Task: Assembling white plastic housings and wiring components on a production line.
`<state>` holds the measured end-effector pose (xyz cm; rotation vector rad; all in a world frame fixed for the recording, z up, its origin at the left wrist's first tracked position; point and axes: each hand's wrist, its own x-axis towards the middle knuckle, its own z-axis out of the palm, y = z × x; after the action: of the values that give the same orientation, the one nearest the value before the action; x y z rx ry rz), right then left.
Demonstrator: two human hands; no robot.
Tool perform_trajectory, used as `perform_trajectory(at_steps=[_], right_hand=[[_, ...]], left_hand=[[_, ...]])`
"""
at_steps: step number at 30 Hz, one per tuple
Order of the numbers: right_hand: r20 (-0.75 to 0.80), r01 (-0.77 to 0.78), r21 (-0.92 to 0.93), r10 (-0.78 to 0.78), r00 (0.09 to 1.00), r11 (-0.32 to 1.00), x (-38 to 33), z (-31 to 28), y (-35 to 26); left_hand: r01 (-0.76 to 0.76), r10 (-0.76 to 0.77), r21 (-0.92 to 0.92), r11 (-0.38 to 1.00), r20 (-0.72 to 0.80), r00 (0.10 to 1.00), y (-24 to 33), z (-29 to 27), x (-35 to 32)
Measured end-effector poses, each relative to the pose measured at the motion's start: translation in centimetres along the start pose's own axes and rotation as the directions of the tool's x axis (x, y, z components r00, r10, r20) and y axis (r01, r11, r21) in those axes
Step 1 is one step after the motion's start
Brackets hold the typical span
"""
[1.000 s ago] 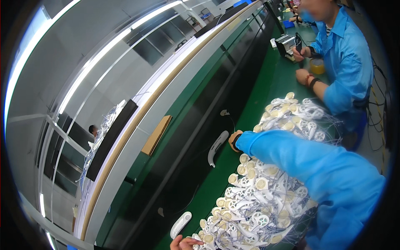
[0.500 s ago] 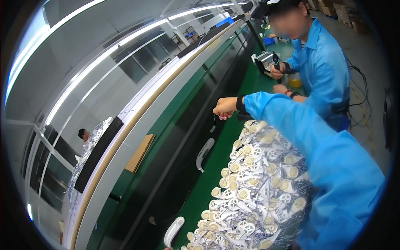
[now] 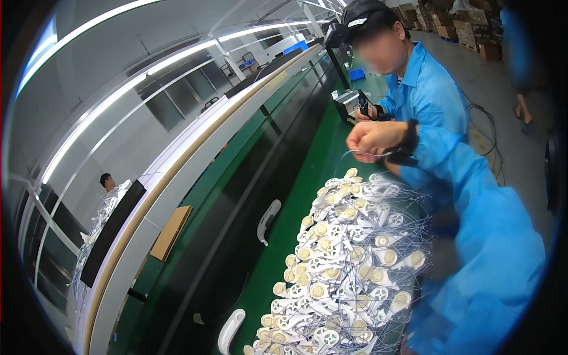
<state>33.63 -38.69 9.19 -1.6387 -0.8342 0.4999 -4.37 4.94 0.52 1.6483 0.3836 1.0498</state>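
Note:
My right hand (image 3: 370, 141) is raised above the far end of the pile, its fingers closed in a pinch on a thin pale wire (image 3: 350, 153). Whatever the wire leads to is hard to make out. Below and nearer lies a large heap of white plastic parts (image 3: 331, 260) with cream round discs and many thin grey wires. A white curved shell (image 3: 231, 331) lies near the lower edge, to the left of the heap. Another curved white piece (image 3: 269, 222) with a slot rests farther off on the dark belt. My left hand is out of sight.
A co-worker in blue (image 3: 429, 89) stands at the far right, gripping a dark handheld tool (image 3: 362, 102) beside a small box-like device (image 3: 344, 106). A long raised shelf (image 3: 195, 139) runs along the left. Brown cardboard (image 3: 171, 233) leans under it. Another person passes at far right.
My right hand has moved from over the belt rightward, closer to the co-worker, still pinching the wire. The view has shifted, and a passer-by now shows at far right.

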Motion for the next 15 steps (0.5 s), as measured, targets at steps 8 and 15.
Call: perform_trajectory(at_steps=[8, 15], right_hand=[[0.151, -0.112, -0.448, 0.199, 0.968, 0.887, -4.5, -0.3, -1.3], [0.251, 0.071, -0.612, 0.108, 0.962, 0.787, 5.8, 7.1, 1.6]], left_hand=[[-0.01, 0.01, 0.0, 1.0, -0.019, 1.0, 1.0, 0.5, -0.3], [-0.095, 0.091, -0.049, 0.994, -0.071, 0.993, 1.7, 0.8, -0.2]])
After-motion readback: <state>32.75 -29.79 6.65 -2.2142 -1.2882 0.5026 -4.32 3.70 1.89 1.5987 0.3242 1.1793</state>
